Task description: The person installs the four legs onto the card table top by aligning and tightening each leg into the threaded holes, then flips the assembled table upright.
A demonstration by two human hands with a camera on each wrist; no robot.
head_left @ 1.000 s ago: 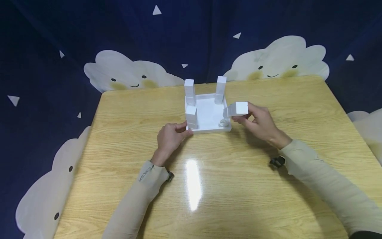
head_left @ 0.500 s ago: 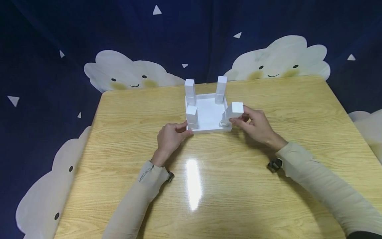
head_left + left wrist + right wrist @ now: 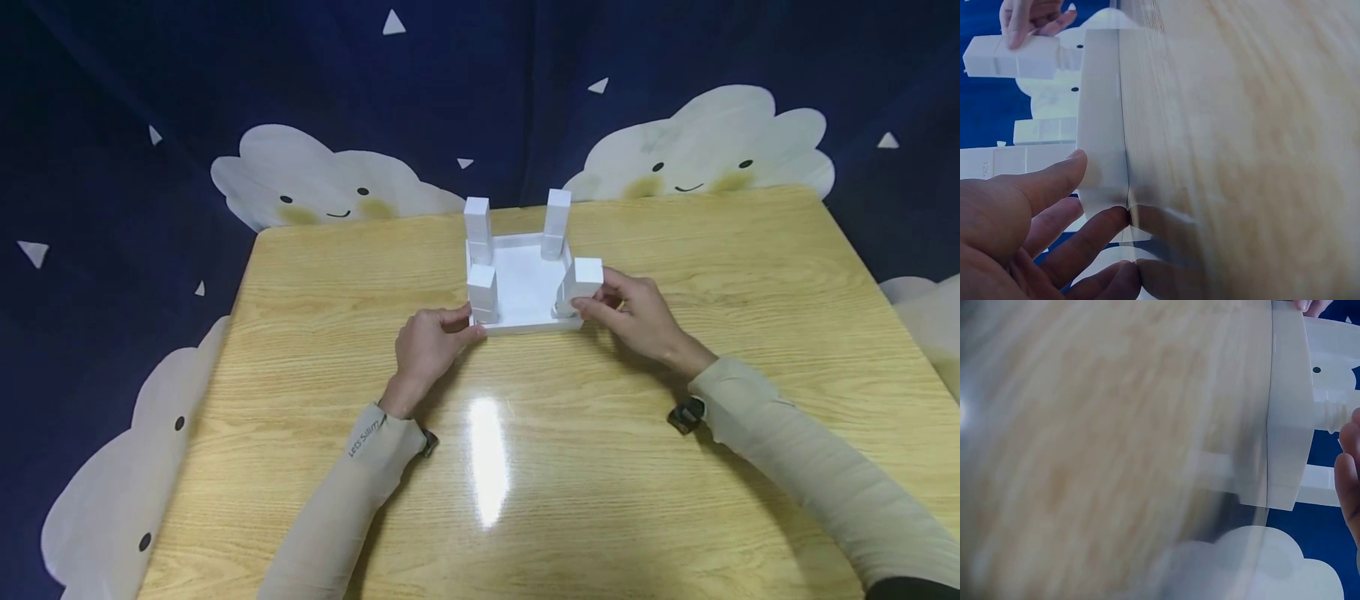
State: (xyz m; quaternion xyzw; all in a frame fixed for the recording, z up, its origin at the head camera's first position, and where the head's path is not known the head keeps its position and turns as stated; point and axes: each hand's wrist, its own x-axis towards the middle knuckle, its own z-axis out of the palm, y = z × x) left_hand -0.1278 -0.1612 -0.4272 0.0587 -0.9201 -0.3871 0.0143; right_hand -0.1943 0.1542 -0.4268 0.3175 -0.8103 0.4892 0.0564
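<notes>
pinching white post (image 3: pixel 586 275) in right hand (image 3: pixel 641 318), at near-right threaded stub (image 3: pixel 1070 60) | gripping near-left corner of white tray (image 3: pixel 527 292) with left hand (image 3: pixel 430 346) | tbh, probably best squared up before twisting

Left forearm (image 3: pixel 333 508) sleeved, angled from near side toward far and right; left hand (image 3: pixel 429 348) pinching, thumb (image 3: pixel 1054 184) nearer, index finger (image 3: pixel 453 315) farther. Right forearm (image 3: pixel 817 475) sleeved, slanting far and left; right hand (image 3: pixel 639 318) also pinching, right thumb (image 3: pixel 598 312) nearer than right index finger (image 3: pixel 617 277). Hands well apart, right slightly farther.
</notes>
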